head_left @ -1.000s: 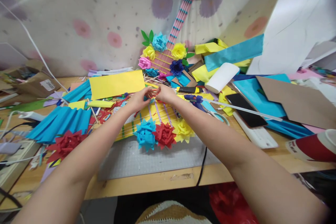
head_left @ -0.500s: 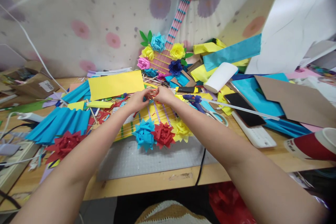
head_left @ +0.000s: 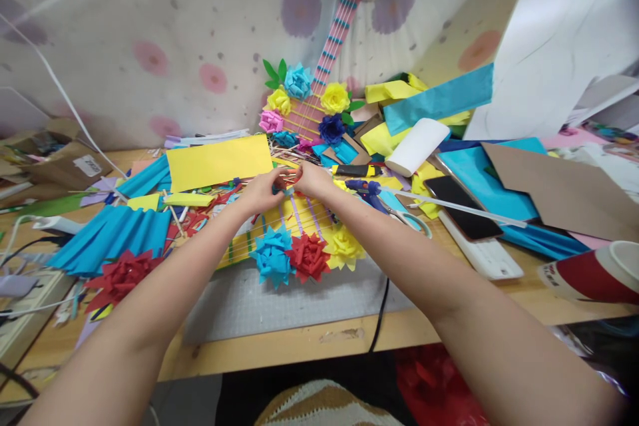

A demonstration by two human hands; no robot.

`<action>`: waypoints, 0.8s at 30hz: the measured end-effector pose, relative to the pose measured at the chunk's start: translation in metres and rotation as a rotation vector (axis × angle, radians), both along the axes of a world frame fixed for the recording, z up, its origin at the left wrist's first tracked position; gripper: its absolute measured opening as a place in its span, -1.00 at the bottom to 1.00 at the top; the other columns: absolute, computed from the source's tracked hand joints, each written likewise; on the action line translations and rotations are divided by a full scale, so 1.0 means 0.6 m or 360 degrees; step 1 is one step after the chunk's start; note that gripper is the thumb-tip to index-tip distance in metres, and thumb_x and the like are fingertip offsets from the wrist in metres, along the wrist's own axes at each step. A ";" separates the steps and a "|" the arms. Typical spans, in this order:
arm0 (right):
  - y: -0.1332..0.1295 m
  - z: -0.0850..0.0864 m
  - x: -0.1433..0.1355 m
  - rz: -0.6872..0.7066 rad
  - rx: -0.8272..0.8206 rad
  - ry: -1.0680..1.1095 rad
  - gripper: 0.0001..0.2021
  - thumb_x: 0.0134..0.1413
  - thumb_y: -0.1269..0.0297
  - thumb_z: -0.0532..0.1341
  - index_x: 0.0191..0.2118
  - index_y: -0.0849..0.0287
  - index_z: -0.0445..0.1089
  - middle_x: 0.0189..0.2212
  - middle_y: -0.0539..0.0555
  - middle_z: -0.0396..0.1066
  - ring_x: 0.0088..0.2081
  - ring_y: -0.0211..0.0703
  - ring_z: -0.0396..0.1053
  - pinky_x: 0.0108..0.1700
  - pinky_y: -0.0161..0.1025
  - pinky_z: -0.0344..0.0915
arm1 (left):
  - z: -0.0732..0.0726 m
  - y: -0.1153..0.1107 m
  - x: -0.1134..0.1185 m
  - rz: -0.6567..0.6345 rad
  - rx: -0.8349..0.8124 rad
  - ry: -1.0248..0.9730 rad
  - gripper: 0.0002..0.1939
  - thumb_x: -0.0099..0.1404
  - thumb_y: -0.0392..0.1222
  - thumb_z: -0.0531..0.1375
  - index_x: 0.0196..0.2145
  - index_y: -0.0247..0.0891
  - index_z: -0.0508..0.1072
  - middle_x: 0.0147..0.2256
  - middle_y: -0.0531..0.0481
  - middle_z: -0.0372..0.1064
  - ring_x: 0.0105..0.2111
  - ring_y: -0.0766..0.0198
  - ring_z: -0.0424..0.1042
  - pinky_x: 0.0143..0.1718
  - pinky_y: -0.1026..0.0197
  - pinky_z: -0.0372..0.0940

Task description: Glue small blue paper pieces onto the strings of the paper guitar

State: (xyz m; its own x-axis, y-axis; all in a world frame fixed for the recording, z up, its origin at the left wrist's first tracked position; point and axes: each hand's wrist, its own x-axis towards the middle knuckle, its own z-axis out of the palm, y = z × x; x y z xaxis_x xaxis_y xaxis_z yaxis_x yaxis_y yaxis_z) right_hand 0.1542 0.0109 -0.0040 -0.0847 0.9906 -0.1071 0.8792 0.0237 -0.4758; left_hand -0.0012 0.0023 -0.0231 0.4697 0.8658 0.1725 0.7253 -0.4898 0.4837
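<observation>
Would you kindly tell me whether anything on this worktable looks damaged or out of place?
The wooden table has a discoloured patch on its front edge, which looks worn against the smoother wood. The yellow stringed craft shows no clear damage, though the left hand and right hand partly hide it.

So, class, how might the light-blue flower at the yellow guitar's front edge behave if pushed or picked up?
The light-blue flower is probably light for its size, since it looks like folded paper. Its thin, pointed petals would likely bend or crush under a push, so it seems fragile.
</observation>
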 end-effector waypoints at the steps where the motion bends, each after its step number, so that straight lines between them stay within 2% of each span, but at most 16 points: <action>1: -0.001 0.002 0.004 -0.0004 0.0026 0.0000 -0.76 -0.18 0.33 0.22 -0.27 0.14 0.30 -0.21 0.12 0.44 -0.18 0.00 0.39 -0.24 -0.18 0.27 | 0.002 -0.001 0.000 0.0008 -0.0002 -0.0027 -0.44 -0.01 -0.34 0.08 0.02 -0.23 0.27 -0.26 -0.03 0.45 -0.24 0.19 0.43 -0.17 0.18 0.27; 3: -0.004 0.006 0.014 0.0001 0.0088 0.0011 -0.77 -0.17 0.31 0.22 -0.28 0.13 0.29 -0.24 0.11 0.45 -0.20 0.00 0.40 -0.26 -0.19 0.26 | 0.003 0.000 -0.003 0.0074 0.0034 -0.0105 -0.48 0.01 -0.32 0.09 -0.01 -0.23 0.29 -0.24 -0.03 0.44 -0.21 0.19 0.41 -0.13 0.17 0.25; 6: -0.016 0.012 0.037 0.0026 0.0158 0.0085 -0.79 -0.18 0.33 0.22 -0.31 0.11 0.27 -0.29 0.06 0.46 -0.25 -0.05 0.40 -0.31 -0.24 0.24 | 0.003 0.003 -0.009 0.0343 0.0135 -0.0302 -0.63 0.10 -0.22 0.10 -0.09 -0.24 0.34 -0.26 -0.05 0.43 -0.22 0.19 0.40 -0.16 0.16 0.26; 10: -0.042 0.019 0.075 0.0186 0.0125 0.0368 -0.79 -0.18 0.39 0.23 -0.33 0.13 0.23 -0.39 -0.01 0.46 -0.33 -0.19 0.41 -0.38 -0.34 0.20 | 0.011 -0.005 -0.008 0.0654 0.0141 -0.0763 -0.75 0.15 -0.10 0.11 -0.22 -0.25 0.37 -0.30 -0.05 0.42 -0.26 0.23 0.40 -0.23 0.20 0.29; 13: -0.061 0.016 0.098 0.0335 0.0078 0.0559 -0.79 -0.17 0.39 0.24 -0.35 0.14 0.21 -0.45 -0.05 0.43 -0.38 -0.25 0.40 -0.39 -0.37 0.20 | 0.033 -0.030 0.001 0.0740 -0.0107 -0.1302 -0.70 0.18 0.03 0.09 -0.28 -0.26 0.35 -0.34 -0.06 0.41 -0.28 0.25 0.41 -0.20 0.19 0.31; 15: -0.069 0.009 0.107 0.0333 0.0082 0.0594 -0.80 -0.18 0.39 0.24 -0.37 0.15 0.20 -0.49 -0.07 0.41 -0.40 -0.26 0.39 -0.39 -0.37 0.19 | 0.050 -0.050 0.008 0.0643 -0.0511 -0.1548 -0.58 0.21 0.17 0.00 -0.31 -0.26 0.35 -0.37 -0.09 0.41 -0.28 0.23 0.43 -0.20 0.15 0.33; 17: -0.074 0.000 0.111 0.0249 0.0108 0.0626 -0.81 -0.20 0.39 0.23 -0.39 0.15 0.19 -0.51 -0.07 0.38 -0.42 -0.26 0.37 -0.39 -0.35 0.18 | 0.062 -0.068 0.013 0.0555 -0.0727 -0.1735 -0.52 0.20 0.23 -0.04 -0.34 -0.26 0.35 -0.37 -0.12 0.40 -0.25 0.19 0.43 -0.18 0.12 0.35; 20: -0.079 -0.009 0.108 0.0119 0.0119 0.0891 -0.80 -0.24 0.37 0.24 -0.42 0.16 0.19 -0.53 -0.08 0.36 -0.44 -0.28 0.34 -0.39 -0.35 0.18 | 0.063 -0.084 0.023 0.0623 -0.0888 -0.1860 -0.63 0.17 0.16 0.03 -0.42 -0.23 0.30 -0.48 -0.04 0.32 -0.34 0.25 0.41 -0.19 0.12 0.36; 22: -0.082 -0.010 0.100 0.0071 0.0072 0.1179 -0.78 -0.27 0.32 0.26 -0.45 0.17 0.19 -0.57 -0.09 0.32 -0.48 -0.30 0.32 -0.44 -0.37 0.16 | 0.055 -0.093 0.035 0.0721 -0.1031 -0.1801 -0.77 0.12 0.00 0.12 -0.49 -0.22 0.24 -0.57 0.05 0.21 -0.46 0.33 0.36 -0.20 0.15 0.36; 24: -0.085 -0.007 0.088 0.0012 -0.0003 0.1416 -0.75 -0.30 0.28 0.27 -0.46 0.17 0.18 -0.60 -0.10 0.29 -0.52 -0.33 0.28 -0.51 -0.40 0.12 | 0.047 -0.104 0.052 0.0723 -0.1172 -0.1778 -0.83 0.03 -0.19 0.19 -0.53 -0.23 0.22 -0.60 0.10 0.18 -0.52 0.39 0.31 -0.17 0.16 0.35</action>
State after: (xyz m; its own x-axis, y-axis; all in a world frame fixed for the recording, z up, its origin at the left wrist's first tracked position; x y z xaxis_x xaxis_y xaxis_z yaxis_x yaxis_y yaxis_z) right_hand 0.2069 -0.0403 -0.0083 -0.1438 0.9896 -0.0002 0.1837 0.0265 -0.9826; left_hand 0.0298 -0.0601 0.0050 0.0482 0.9562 -0.2888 -0.1807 0.2928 0.9390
